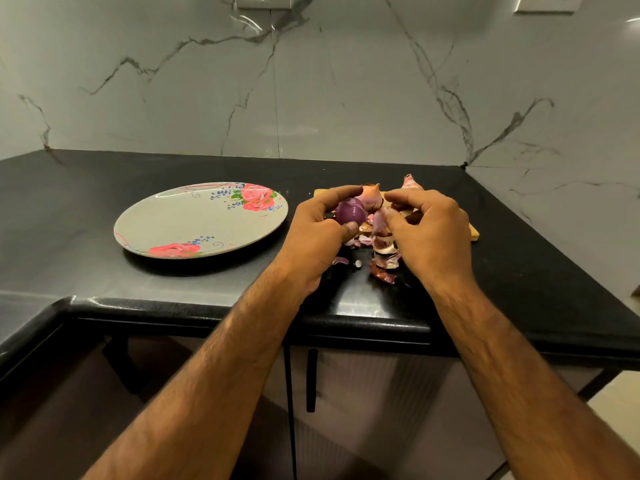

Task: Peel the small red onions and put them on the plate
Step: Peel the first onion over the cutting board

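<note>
My left hand (320, 233) grips a small purple-red onion (349, 211) between thumb and curled fingers, its glossy peeled flesh showing. Just to its right, my right hand (429, 230) pinches a strip of pale purple onion skin (380, 220) that hangs down from the fingers. Both hands hover over a wooden cutting board (473, 233), mostly hidden behind them. Left of the hands lies a grey plate (173, 220) with pink roses, with nothing on it. An unpeeled onion (370, 195) shows behind my fingers.
Loose onion peels (384, 261) are heaped on the black countertop (104, 278) between my wrists. Another skin piece (410, 181) sits at the board's far edge. A marble wall stands behind, and the counter's front edge runs just below my forearms, above cabinet doors.
</note>
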